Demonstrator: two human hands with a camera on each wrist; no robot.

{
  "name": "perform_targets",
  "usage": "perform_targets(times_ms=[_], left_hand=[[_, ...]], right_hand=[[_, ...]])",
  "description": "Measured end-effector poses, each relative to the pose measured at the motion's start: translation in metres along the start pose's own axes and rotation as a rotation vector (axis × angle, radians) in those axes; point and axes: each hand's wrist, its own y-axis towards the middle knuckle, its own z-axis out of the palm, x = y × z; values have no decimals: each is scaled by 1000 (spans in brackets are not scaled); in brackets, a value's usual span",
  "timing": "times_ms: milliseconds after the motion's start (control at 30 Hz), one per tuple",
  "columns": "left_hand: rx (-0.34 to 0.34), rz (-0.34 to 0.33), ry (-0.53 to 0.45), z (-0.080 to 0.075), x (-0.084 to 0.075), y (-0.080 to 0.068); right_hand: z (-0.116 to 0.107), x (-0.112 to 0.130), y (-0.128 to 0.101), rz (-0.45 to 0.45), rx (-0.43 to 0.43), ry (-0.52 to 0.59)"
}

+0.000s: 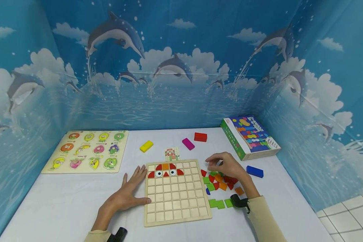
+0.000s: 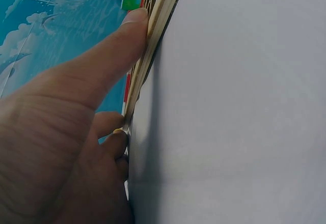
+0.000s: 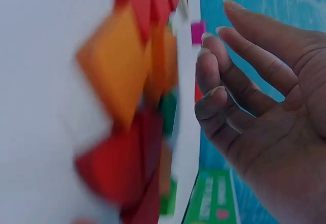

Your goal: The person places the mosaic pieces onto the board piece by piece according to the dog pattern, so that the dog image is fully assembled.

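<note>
A square wooden grid board (image 1: 175, 201) lies on the table. Along its upper rows sit red pieces, an orange square (image 1: 165, 166) and two eye pieces (image 1: 158, 173). My left hand (image 1: 125, 198) rests at the board's left side, thumb and fingers spread along the edge; the thumb (image 2: 119, 43) touches the rim in the left wrist view. To the right of the board, my right hand (image 1: 227, 164) hovers over a pile of red, orange and green pieces (image 1: 219, 181). Its fingers are loosely bent with nothing between them, as the right wrist view shows.
A pattern card (image 1: 172, 154) lies just beyond the board. Behind are yellow (image 1: 146, 146), magenta (image 1: 188, 144) and red (image 1: 200, 137) blocks; a blue block (image 1: 255, 171) is at right. A fruit puzzle board (image 1: 87, 151) lies left, a game box (image 1: 249, 137) back right.
</note>
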Motion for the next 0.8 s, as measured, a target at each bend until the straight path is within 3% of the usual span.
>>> perform_targets(times_ms=[200,333,467,600,800], left_hand=[[-2,-15,-5,1,0,0],[-8,-10,-15,2,1,-1],[-35,19,-13,3,1,-2],[-39,34,-1,3,0,-2],[-11,-2,1,1,-2,-1]], right_hand=[[-15,-19,-10,110,-8,-29],[-17,-22,-13,117,45,-19],[-12,-18,-9,77,99,-21],[-7,-10,-6,128,108,-59],[-6,1,-7,216,144,-92]])
